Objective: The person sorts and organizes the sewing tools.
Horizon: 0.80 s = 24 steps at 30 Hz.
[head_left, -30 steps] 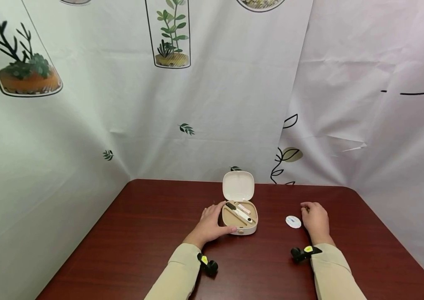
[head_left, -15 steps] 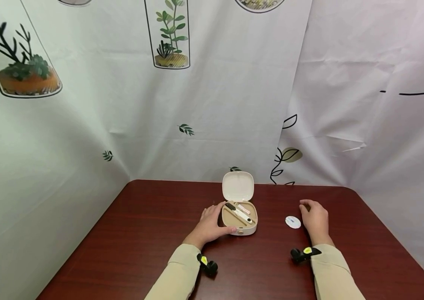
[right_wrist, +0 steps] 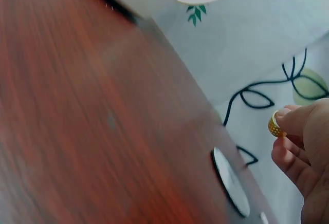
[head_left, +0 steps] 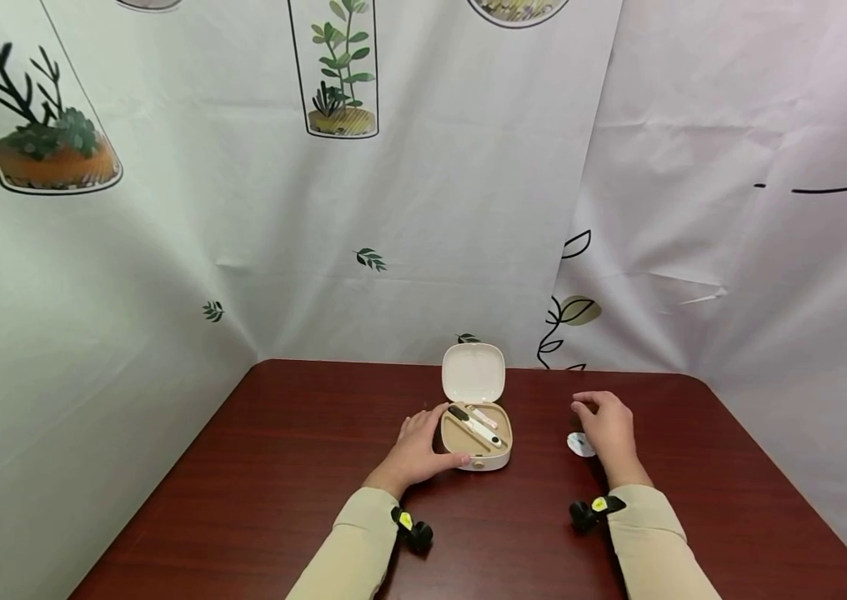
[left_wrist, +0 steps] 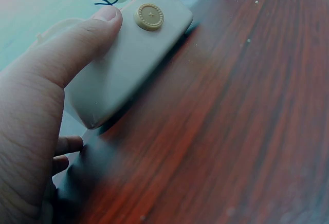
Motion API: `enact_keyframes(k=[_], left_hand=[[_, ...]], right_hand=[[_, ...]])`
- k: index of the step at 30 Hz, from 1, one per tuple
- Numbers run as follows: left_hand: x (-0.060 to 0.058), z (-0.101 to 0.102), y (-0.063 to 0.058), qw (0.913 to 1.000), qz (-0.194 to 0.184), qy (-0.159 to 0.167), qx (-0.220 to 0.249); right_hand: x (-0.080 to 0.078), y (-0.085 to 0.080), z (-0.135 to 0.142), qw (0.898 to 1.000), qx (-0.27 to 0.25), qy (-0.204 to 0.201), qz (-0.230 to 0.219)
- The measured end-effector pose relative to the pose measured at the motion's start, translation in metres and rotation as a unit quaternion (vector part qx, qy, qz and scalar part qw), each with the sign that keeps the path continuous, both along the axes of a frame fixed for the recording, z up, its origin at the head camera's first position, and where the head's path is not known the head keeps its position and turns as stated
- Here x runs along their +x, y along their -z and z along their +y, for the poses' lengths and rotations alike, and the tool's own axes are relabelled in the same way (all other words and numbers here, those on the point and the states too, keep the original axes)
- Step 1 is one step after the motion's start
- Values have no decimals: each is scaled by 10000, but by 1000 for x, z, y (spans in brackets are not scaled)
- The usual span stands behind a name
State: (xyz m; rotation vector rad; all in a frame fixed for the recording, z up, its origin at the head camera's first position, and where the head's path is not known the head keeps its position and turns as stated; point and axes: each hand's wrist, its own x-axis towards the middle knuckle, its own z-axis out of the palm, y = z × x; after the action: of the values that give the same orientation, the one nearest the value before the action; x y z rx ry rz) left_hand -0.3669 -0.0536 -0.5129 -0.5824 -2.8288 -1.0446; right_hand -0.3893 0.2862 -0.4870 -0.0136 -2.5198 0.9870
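A cream sewing box (head_left: 494, 461) stands on the table with its lid (head_left: 473, 372) raised. In its beige tray lie a slim white tool with a dark end (head_left: 482, 429) and a smaller pale piece (head_left: 485, 417). My left hand (head_left: 410, 457) holds the box, thumb on the front beside the round clasp (left_wrist: 150, 17) and fingers along the left side. To the right, my right hand (head_left: 611, 429) pinches a gold dimpled thimble (right_wrist: 276, 125) between thumb and fingers, raised above the tabletop. A white disc (head_left: 578, 445) lies beneath that hand, partly covered by it.
The reddish-brown table (head_left: 258, 492) ends at a pale curtain (head_left: 423, 208) printed with plants behind it. Small black cameras (head_left: 416, 533) are strapped at both wrists, over beige sleeves.
My right hand has moved left and slightly away from me, now overlapping the white disc in the head view. My left hand and the box have stayed in place.
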Motion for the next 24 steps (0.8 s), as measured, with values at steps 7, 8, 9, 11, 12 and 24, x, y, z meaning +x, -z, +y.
enact_keyframes(k=[7, 8, 9, 11, 12, 24], left_hand=[[0, 0, 0, 10000, -37, -31, 10], [0, 0, -1, 10000, -41, -37, 10], [1, 0, -1, 10000, -43, -43, 13], [1, 0, -1, 10000, -30, -34, 42], [1, 0, -1, 10000, -24, -32, 51], [1, 0, 0, 10000, -31, -44, 31]], right_hand=[[2, -12, -17, 9991, 129, -367, 176], [3, -13, -19, 9990, 118, -390, 195], [3, -15, -21, 9988, 112, -418, 218], [3, -17, -25, 9984, 101, -481, 269], [3, -18, -27, 9982, 111, -516, 298], [2, -19, -47, 9949, 309, -887, 357]])
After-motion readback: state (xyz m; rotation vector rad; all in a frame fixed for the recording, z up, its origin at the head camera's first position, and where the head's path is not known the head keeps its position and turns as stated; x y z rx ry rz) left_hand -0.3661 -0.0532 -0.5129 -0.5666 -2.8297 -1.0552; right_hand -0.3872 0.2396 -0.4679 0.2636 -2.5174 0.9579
